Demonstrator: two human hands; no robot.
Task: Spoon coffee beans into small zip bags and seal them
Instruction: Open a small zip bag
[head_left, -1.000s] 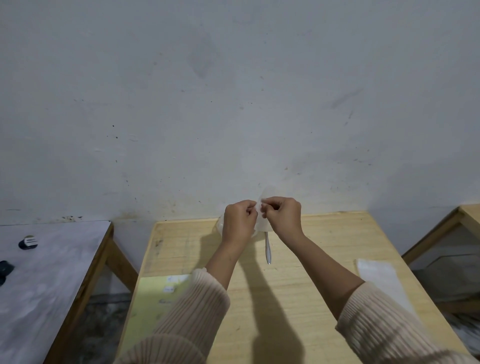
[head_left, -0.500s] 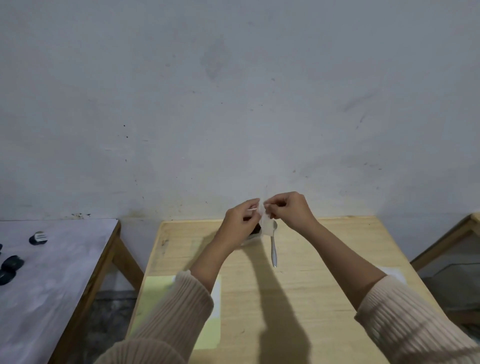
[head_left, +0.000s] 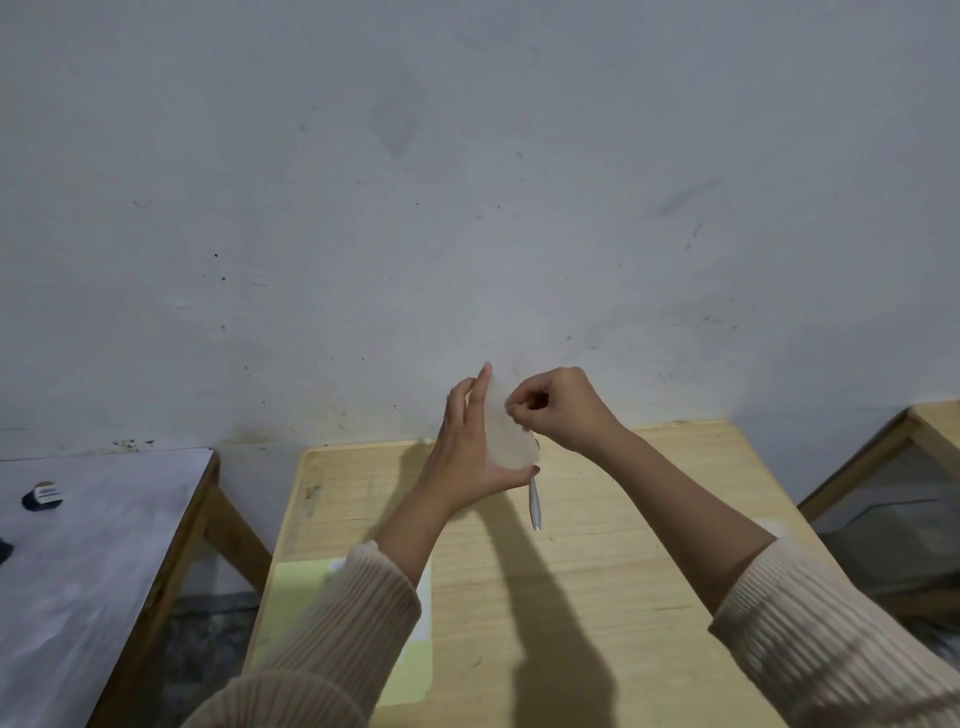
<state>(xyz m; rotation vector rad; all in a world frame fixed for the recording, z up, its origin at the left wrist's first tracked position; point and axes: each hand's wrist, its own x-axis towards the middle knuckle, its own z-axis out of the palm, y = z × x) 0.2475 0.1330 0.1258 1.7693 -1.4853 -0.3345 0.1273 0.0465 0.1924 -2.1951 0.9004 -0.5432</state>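
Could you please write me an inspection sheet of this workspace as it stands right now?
Surface: light wooden table, against a scuffed pale wall.
Job's things: small clear zip bag held up above the table; metal spoon lying on the table below it. No beans visible.
Clutter: yellow-green sheet near the front edge, partly under the left sleeve.
Grippers: left hand cradles the bag between thumb and fingers; right hand pinches its upper edge.
Cables: nothing seen.
Surroundings: grey-topped table at left bearing a dark round object; another wooden table at right.
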